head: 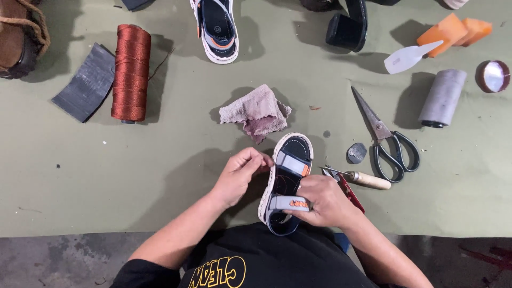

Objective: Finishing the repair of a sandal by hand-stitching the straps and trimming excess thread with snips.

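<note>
Gripping a small dark sandal [288, 181] near the counter's [160, 176] front edge, the right hand [322, 202] clasps its heel strap and the left hand [240, 173] pinches the sole's rim. It looks light and flexible; awl [362, 178] and scissors [389, 141] crowd the right, open room left.

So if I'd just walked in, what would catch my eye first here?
Probably the small sandal at the centre, held between the left hand and right hand above the green table. Next, the red thread spool lying at upper left, and the scissors to the right.
</note>
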